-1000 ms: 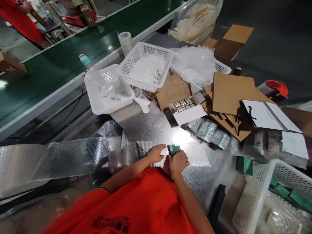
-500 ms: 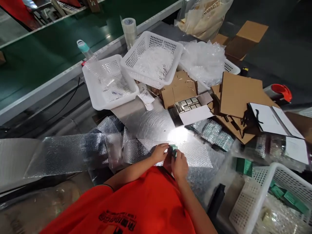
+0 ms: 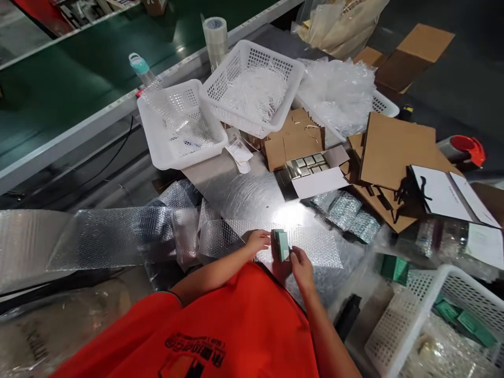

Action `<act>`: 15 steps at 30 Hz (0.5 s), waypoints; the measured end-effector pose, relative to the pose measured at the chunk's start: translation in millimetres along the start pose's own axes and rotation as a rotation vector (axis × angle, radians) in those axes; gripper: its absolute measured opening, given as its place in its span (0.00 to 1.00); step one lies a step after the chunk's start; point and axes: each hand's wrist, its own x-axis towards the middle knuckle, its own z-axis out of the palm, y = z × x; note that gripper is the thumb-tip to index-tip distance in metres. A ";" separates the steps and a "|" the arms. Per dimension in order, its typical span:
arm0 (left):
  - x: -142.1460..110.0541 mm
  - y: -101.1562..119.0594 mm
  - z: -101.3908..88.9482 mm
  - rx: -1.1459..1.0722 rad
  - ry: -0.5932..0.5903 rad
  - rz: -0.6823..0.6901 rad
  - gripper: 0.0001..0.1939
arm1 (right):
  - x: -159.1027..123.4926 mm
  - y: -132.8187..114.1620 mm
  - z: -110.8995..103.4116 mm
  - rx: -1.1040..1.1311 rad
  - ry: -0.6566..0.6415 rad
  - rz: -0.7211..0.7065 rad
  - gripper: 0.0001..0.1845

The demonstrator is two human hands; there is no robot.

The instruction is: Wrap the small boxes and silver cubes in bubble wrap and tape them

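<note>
Two slim green boxes point(image 3: 281, 245) rest side by side on a sheet of bubble wrap point(image 3: 315, 245), between my two hands. My left hand point(image 3: 258, 242) is at their left side, its fingers stretched out toward them and holding nothing. To the right of the boxes is my right hand point(image 3: 302, 266), with loosely bent fingers, open, the tips at or very near the right edge of the boxes. Whether those tips touch the cardboard I cannot tell. The bubble wrap lies flat on a shiny metal worktop point(image 3: 252, 194).
A white carton of small metallic-looking blocks point(image 3: 318, 181) stands behind the hands, near wrapped bundles point(image 3: 344, 210). White baskets point(image 3: 212, 142) line the back. Another basket point(image 3: 429, 294) at right holds green boxes. Cardboard point(image 3: 397, 152), a tape dispenser point(image 3: 468, 149) and more bubble wrap point(image 3: 110, 236) surround the worktop.
Both hands have drawn back from the green boxes, which now show more fully. My right hand has moved right and slightly down. The view has shifted a little.
</note>
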 end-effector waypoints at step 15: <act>-9.9 2.4 35.9 0.197 0.137 0.052 0.36 | 5.5 5.7 -4.6 0.023 -0.008 -0.078 0.19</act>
